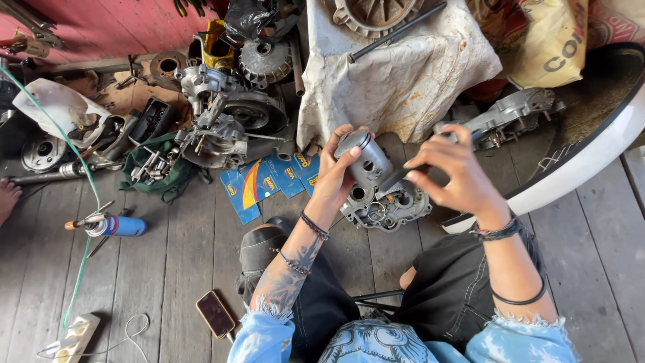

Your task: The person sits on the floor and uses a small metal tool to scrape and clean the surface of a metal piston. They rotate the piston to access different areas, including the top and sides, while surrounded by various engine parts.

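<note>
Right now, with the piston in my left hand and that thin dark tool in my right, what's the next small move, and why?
Probably ease the dark tool a little further toward the side hole of the piston. The left hand holds the piston above the engine casing, with the hole facing the right hand, and the tool's tip already sits close beside it.

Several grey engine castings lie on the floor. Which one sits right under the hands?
The engine casing with round bores, directly below the piston held in the left hand. The others lie farther off, beside the cloth and green rag.
</note>
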